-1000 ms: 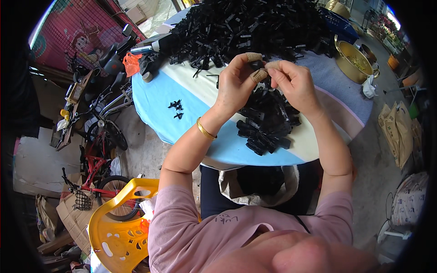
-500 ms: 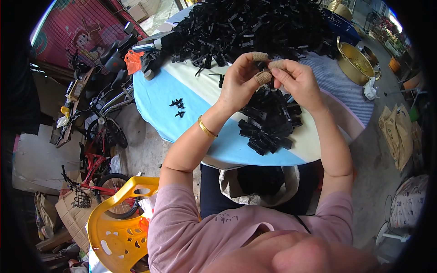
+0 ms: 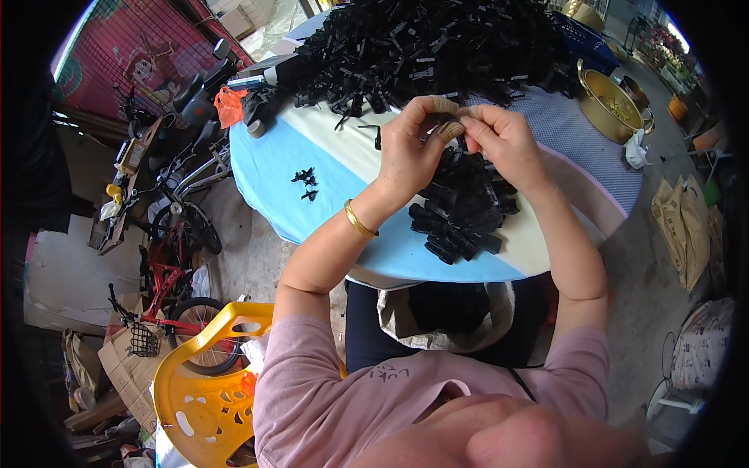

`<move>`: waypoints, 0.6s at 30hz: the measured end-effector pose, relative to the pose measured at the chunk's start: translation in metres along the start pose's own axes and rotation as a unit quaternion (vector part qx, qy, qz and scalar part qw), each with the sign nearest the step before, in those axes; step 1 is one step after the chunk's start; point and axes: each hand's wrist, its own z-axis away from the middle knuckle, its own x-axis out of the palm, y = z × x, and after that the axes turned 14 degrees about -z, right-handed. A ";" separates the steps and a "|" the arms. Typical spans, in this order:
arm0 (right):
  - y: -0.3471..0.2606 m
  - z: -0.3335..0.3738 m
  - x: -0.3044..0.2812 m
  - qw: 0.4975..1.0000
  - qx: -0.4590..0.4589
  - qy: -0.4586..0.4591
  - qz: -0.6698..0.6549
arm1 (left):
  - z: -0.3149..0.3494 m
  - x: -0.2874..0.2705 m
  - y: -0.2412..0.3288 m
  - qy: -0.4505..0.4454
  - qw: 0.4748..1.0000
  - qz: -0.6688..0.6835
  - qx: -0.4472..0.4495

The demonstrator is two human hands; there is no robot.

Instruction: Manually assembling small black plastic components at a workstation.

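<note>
Over the round table (image 3: 269, 191), the fingertips of both my hands meet. My left hand (image 3: 409, 152), with a gold bangle at the wrist, is closed in a pinch, beige covers on its thumb and index tips. Pressed against it is my right hand (image 3: 507, 144), also pinching. Whatever is between the fingers is hidden or too small to name. Below the hands lies a small heap of flat black plastic pieces (image 3: 456, 226). A large mound of similar black pieces (image 3: 437, 54) covers the table's far side. Several tiny black parts (image 3: 306, 179) lie to the left.
A pale sack (image 3: 390, 320) hangs open at my lap under the table edge. On the table's right are a gold pot (image 3: 608, 109) and a blue crate (image 3: 583, 43). A yellow chair (image 3: 175, 390) and bicycles (image 3: 168, 273) stand left; brown bags (image 3: 679, 226) are right.
The fingertips have shifted slightly and come closer together, with the left index finger bending over more. The black heaps and small parts have stayed in place.
</note>
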 end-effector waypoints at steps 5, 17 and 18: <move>-0.004 -0.003 -0.005 0.993 -0.105 0.006 0.059 | -0.001 0.002 0.008 0.033 0.987 -0.159 0.007; -0.003 -0.013 -0.029 0.995 -0.064 0.002 -0.081 | -0.015 -0.030 0.014 -0.211 0.917 0.270 -0.203; -0.006 -0.012 -0.031 0.995 -0.063 0.001 -0.081 | -0.015 -0.030 0.011 -0.211 0.917 0.271 -0.204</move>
